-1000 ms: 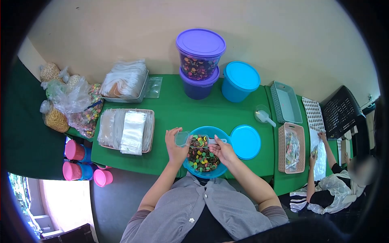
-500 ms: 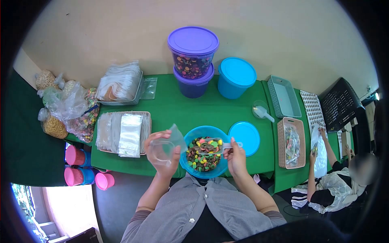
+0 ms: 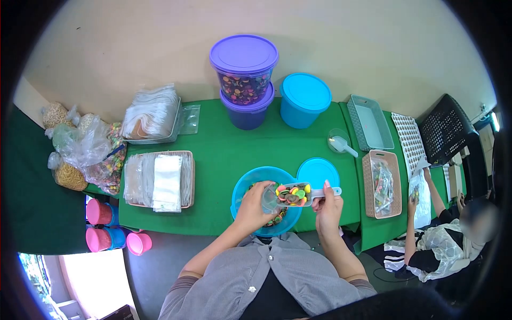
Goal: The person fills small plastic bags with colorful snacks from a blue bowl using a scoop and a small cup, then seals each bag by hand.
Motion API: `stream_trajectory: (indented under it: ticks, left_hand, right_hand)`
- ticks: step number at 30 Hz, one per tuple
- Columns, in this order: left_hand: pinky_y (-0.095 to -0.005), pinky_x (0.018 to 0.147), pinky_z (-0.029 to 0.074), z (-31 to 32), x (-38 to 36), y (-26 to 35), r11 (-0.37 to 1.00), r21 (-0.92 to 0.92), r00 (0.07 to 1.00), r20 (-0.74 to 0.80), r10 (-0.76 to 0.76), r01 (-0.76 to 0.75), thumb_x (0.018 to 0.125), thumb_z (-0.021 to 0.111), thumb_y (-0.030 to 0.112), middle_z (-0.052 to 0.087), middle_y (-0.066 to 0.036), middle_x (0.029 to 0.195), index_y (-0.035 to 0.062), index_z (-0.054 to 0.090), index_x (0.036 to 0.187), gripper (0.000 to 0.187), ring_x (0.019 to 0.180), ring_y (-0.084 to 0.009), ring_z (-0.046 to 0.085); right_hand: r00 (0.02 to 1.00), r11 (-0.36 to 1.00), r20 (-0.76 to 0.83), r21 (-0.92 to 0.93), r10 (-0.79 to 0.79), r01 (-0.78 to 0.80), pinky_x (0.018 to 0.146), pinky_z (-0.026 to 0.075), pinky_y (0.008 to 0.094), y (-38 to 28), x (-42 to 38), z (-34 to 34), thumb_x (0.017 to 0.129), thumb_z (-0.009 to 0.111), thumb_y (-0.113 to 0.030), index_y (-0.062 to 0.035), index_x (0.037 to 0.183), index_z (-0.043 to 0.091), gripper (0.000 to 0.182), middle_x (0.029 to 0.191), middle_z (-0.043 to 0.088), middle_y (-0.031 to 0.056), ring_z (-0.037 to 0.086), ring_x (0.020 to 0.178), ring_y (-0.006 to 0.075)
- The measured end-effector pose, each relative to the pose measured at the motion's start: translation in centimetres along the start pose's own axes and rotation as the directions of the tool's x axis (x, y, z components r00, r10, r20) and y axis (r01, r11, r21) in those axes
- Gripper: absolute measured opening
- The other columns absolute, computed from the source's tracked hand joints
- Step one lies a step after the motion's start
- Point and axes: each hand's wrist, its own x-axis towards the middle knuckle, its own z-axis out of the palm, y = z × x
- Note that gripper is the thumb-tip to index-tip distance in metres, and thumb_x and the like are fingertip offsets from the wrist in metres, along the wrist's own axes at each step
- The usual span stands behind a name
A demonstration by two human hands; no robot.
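My left hand point(image 3: 255, 209) is wrapped round a clear plastic bag point(image 3: 270, 199) above the blue bowl point(image 3: 238, 188). The handle of a clear scoop point(image 3: 325, 192) is in my right hand point(image 3: 328, 209). Colorful candies point(image 3: 293, 195) in pink, yellow, green and brown fill the scoop, whose front end is at the bag's mouth. More candies lie in the bowl, partly hidden by my left hand and the bag.
A blue lid point(image 3: 318, 174) lies behind the scoop. Purple tubs point(image 3: 244, 55) and a blue tub point(image 3: 305, 101) stand behind. Bag basket point(image 3: 193, 181) at left; pink basket point(image 3: 382, 184) at right. A co-worker point(image 3: 442, 240) handles a bag at far right.
The scoop has come up out of the bowl, filled with candies. My left hand has moved right and over the bowl, bringing the bag to the scoop's front end.
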Motion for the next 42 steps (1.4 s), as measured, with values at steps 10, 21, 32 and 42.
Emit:
stream_trajectory:
  ticks: [10, 21, 32, 42]
  left_hand:
    - [-0.0445, 0.089, 0.043, 1.2, -0.3, -0.4, 0.988, 0.139, 0.997, 0.034, 0.068, -0.072, 0.053, 0.084, 0.01, 0.056, -0.013, 0.106, 0.0073, 0.051, 0.113, 0.068, 0.105, -0.0348, 0.055]
    - [-0.0419, 0.095, 0.045, 1.2, -0.4, -0.6, 1.0, -0.019, 1.0, 0.013, -0.011, 0.011, 0.063, 0.082, 0.011, 0.056, -0.016, 0.115, 0.004, 0.049, 0.112, 0.059, 0.109, -0.0334, 0.057]
    - [-0.0343, 0.096, 0.045, -3.2, 0.2, -1.6, 0.716, -0.692, 0.967, -0.111, -0.228, 0.09, 0.097, 0.056, 0.027, 0.06, -0.012, 0.116, -0.0007, 0.053, 0.115, 0.034, 0.113, -0.0214, 0.056]
    - [-0.0308, 0.087, 0.049, -3.0, -0.9, -0.3, 0.741, -0.644, 0.952, -0.063, -0.3, 0.191, 0.097, 0.058, 0.019, 0.063, -0.008, 0.101, -0.0012, 0.066, 0.099, 0.022, 0.1, -0.0165, 0.061]
  right_hand:
    - [0.914, 0.729, 0.288, -0.555, -0.285, 0.402, 0.045, 0.037, 0.0322, -0.8, -1.3, 0.8, 0.096, 0.057, -0.017, -0.0016, 0.065, 0.057, 0.034, 0.053, 0.055, 0.0064, 0.049, 0.045, 0.0144]
    - [0.803, 0.599, 0.304, -0.544, -0.512, 0.588, 0.044, 0.035, 0.0342, -1.2, -1.4, 1.6, 0.091, 0.061, -0.009, -0.0008, 0.06, 0.054, 0.033, 0.053, 0.051, 0.0099, 0.047, 0.044, 0.0199]
    - [0.863, 0.413, 0.481, -0.825, 0.154, 0.386, 0.067, 0.046, 0.0423, 0.9, 1.6, 0.9, 0.086, 0.066, -0.022, 0.0018, 0.078, 0.066, 0.025, 0.077, 0.062, 0.0159, 0.059, 0.074, 0.0345]
    - [0.787, 0.78, 0.589, -0.401, -0.182, 0.48, 0.076, 0.048, 0.0333, 0.3, 0.0, 4.0, 0.085, 0.069, -0.011, -0.0007, 0.095, 0.068, 0.015, 0.093, 0.065, 0.0119, 0.062, 0.088, 0.0214]
